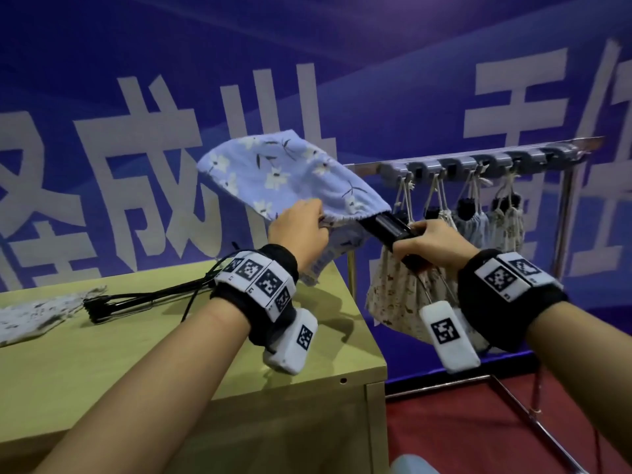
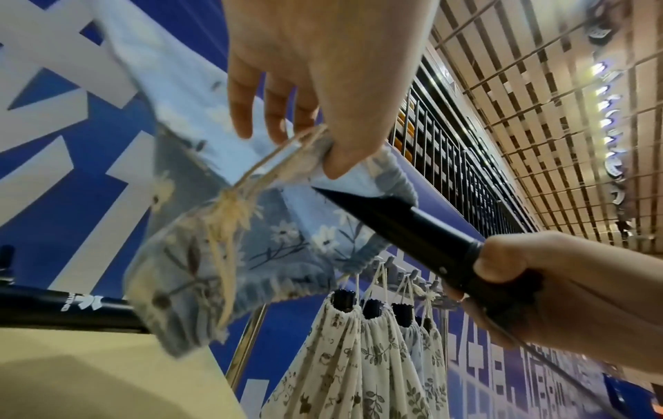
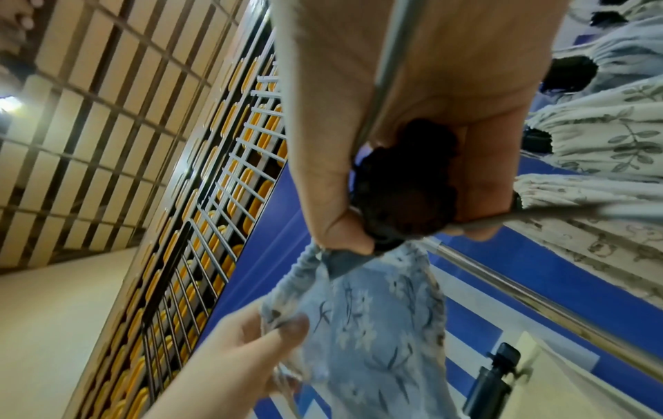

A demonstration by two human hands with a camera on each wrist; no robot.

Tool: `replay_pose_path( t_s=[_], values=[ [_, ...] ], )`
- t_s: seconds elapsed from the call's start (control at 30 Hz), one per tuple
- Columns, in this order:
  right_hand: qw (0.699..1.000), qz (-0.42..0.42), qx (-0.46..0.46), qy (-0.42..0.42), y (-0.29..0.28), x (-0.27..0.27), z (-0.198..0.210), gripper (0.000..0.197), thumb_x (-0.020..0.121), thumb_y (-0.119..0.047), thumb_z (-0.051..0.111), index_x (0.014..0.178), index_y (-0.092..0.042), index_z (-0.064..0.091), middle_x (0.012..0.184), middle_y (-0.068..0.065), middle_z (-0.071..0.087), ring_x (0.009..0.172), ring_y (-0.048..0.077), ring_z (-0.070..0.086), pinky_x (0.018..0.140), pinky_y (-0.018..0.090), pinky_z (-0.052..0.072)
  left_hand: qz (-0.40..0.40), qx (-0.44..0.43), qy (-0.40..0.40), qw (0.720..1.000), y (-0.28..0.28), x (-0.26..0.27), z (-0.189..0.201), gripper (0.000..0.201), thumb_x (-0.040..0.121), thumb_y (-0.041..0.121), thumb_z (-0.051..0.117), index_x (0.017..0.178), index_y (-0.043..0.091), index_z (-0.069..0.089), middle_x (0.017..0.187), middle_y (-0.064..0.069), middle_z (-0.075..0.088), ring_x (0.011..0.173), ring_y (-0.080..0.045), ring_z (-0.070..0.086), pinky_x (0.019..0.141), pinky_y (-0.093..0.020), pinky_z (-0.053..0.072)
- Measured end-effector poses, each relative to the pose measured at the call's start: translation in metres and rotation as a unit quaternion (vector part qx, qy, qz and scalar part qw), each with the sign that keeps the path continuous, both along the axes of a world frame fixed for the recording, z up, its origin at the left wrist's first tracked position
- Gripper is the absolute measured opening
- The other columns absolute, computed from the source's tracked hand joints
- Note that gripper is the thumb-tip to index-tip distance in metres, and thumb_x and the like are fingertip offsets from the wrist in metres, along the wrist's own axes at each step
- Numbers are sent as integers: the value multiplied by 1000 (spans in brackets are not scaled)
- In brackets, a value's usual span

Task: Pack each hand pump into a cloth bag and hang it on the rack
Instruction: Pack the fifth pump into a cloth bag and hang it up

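Observation:
A light blue floral cloth bag (image 1: 284,176) is held up in the air above the table's right end. My left hand (image 1: 302,222) pinches the rim of its mouth, together with the drawstring (image 2: 229,215). A black hand pump (image 1: 384,224) is pushed partway into the bag's mouth, its front end hidden inside. My right hand (image 1: 427,239) grips its handle end. In the left wrist view the pump's barrel (image 2: 412,232) enters the bag (image 2: 287,235) under my left hand's thumb (image 2: 337,158). In the right wrist view my right hand (image 3: 394,235) is wrapped round the pump's butt (image 3: 405,192).
A metal rack (image 1: 478,162) with grey hooks stands to the right; several filled floral bags (image 1: 475,217) hang from it. On the yellow-green table (image 1: 171,354) lie another black pump (image 1: 136,299) and a flat cloth bag (image 1: 34,313). A blue banner wall is behind, red floor below.

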State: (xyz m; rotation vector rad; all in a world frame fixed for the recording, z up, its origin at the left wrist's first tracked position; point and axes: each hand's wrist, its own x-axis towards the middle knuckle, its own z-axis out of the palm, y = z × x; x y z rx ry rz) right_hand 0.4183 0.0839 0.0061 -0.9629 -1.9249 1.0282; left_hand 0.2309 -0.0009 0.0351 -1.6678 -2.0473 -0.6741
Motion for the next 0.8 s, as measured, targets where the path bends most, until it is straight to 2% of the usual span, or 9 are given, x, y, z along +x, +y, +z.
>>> replay_pose_path(
  t_s=[0.1,0.2,0.3,0.4,0.5,0.57,0.63,0.67,0.8],
  values=[
    [998,-25,-35,52,-2,-9,0,8,77,-3,67,74,-3,59,61,10,54,49,18,52,49,25,47,-105,-59,-37,992,1,16,-4,12,94,7,42,87,10,32,67,-7,33,65,-32,35,55,-39,26],
    [992,-24,-75,94,-3,-18,-3,17,79,-6,67,66,-4,55,59,11,50,47,21,48,49,25,44,-180,-74,2,981,3,35,-5,6,95,8,42,95,11,37,62,-4,33,56,-27,30,51,-35,19],
    [986,-28,-109,124,-7,-21,-6,12,78,-5,66,73,-4,55,61,11,50,49,20,49,50,25,45,-158,-65,53,984,7,43,4,36,90,8,45,125,15,38,62,0,36,48,-20,31,45,-32,17],
    [978,-21,-151,140,-10,-21,-7,10,79,-7,65,85,-5,58,65,9,53,54,18,53,48,24,45,-99,-119,224,962,10,46,3,65,88,20,56,143,28,22,94,0,41,52,-19,31,43,-30,19],
    [973,-2,-182,140,-13,-23,-6,20,77,-14,66,93,-5,60,67,7,56,54,16,55,47,22,43,-68,-118,276,951,18,47,-2,59,86,25,58,138,28,32,111,-8,42,65,-28,45,51,-31,27],
    [969,25,-192,153,-19,-23,-4,16,80,-15,63,91,-4,59,69,7,55,53,14,54,46,21,43,-83,-87,261,958,23,48,-2,40,82,17,61,120,19,49,105,-10,48,69,-31,55,48,-30,23],
    [964,49,-190,180,-24,-21,-1,14,85,-17,58,91,-5,60,70,8,54,51,13,53,43,19,42,-109,-60,272,954,22,52,3,26,72,4,68,96,9,61,87,-14,54,55,-30,58,43,-23,14],
    [963,52,-183,189,-23,-18,1,20,85,-22,59,95,-5,62,71,7,56,50,12,54,43,19,42,-121,-60,266,955,24,54,7,23,73,0,67,95,7,63,87,-16,55,56,-31,60,43,-24,16],
    [968,39,-162,187,-19,0,16,36,81,-45,53,95,-12,64,73,5,60,54,15,55,49,24,44,-128,-63,220,965,39,63,18,40,89,19,57,128,14,50,110,-14,50,89,-33,59,63,-38,38]
  ],
)
